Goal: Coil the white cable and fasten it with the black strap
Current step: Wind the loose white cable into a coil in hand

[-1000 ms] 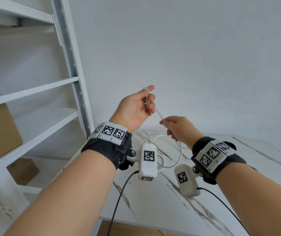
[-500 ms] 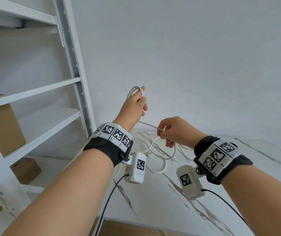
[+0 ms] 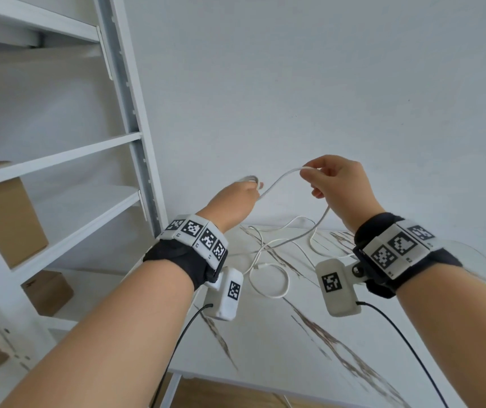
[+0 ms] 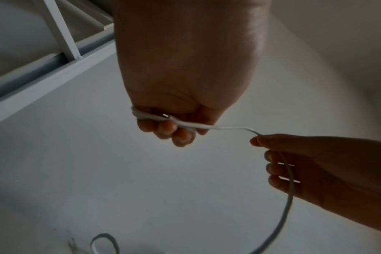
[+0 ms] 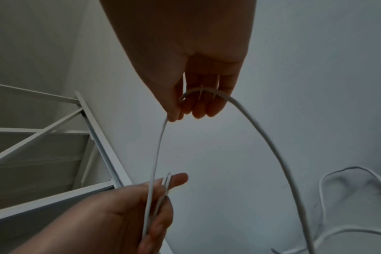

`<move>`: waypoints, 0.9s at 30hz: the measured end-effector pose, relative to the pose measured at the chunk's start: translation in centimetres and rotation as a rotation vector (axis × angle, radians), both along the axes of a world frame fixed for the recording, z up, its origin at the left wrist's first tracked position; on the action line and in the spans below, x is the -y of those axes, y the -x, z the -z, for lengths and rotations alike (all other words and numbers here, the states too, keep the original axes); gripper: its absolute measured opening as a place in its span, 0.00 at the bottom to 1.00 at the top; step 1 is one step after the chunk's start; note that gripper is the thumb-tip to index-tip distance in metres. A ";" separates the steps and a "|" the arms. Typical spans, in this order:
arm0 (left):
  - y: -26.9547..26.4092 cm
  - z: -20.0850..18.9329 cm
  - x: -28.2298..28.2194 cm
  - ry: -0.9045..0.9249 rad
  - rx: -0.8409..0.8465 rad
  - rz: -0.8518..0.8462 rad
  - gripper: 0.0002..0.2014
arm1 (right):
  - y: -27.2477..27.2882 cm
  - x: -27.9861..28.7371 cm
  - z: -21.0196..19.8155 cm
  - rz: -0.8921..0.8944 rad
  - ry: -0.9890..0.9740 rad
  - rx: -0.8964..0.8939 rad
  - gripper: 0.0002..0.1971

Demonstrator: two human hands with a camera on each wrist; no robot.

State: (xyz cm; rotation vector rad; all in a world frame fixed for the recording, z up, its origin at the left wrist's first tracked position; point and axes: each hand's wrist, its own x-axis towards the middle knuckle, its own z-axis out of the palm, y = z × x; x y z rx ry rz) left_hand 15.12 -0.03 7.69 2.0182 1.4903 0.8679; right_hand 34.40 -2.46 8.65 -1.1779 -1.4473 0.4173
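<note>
From the head view, the left hand (image 3: 237, 198) is raised over the far left corner of the bench (image 3: 268, 328), its fingers curled round a small bundle of white cable (image 3: 280, 179) loops that pokes out above the fist. The right hand (image 3: 340, 184) is raised beside it and slightly higher, pinching the same cable between thumb and forefinger; the stretch between the two hands runs nearly level, left to right, and the free length drops from the right hand to loose tangles lying on the bench near its far edge. No black strap can be made out in any view. In the left wrist view, the left hand (image 4: 180, 96) clamps several turns against the fingers, and the cable (image 4: 220, 127) leaves the fist sideways toward the right hand (image 4: 315, 165), whose other fingers are loosely curled with the slack passing over them. In the right wrist view, the right hand (image 5: 194, 82) pinches the cable (image 5: 257, 127) at the top of an arch; one leg falls to the left hand (image 5: 141, 206) below, the other to the bench. The next wrap probably depends on the right hand carrying this stretch back across to the bundle.
</note>
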 end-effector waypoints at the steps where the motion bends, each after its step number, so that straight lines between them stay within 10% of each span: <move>1: -0.2 -0.1 0.2 0.035 0.032 0.029 0.18 | 0.1 0.0 -0.2 -0.003 -0.005 -0.019 0.05; 12: -0.8 -1.2 1.4 0.345 0.335 0.326 0.24 | -0.3 -1.8 0.6 0.101 0.135 -0.039 0.09; 21: 0.3 -2.1 1.0 0.325 0.901 0.335 0.21 | -0.6 -2.0 3.8 0.008 0.485 0.127 0.07; 27: 1.1 -2.0 0.4 0.352 1.197 0.327 0.19 | -0.2 -1.2 3.9 -0.143 0.519 -0.197 0.17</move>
